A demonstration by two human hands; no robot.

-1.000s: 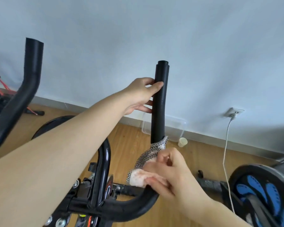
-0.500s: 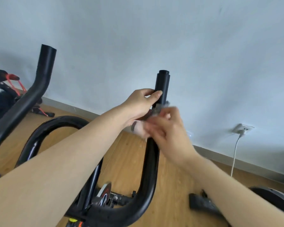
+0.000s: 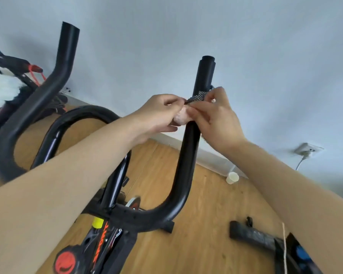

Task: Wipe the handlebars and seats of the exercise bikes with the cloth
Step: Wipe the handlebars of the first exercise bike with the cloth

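Near the centre of the frame, both hands meet on the upright black padded handlebar horn (image 3: 188, 155) of the exercise bike. The left hand (image 3: 156, 115) and the right hand (image 3: 216, 115) each have the grip pinching the pink cloth with black-and-white checkered edge (image 3: 183, 117), which lies wrapped against the bar, below its top end

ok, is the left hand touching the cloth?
Touching. The head view shows left hand fingertips pinching the cloth against the right handlebar post, opposite the right hand.
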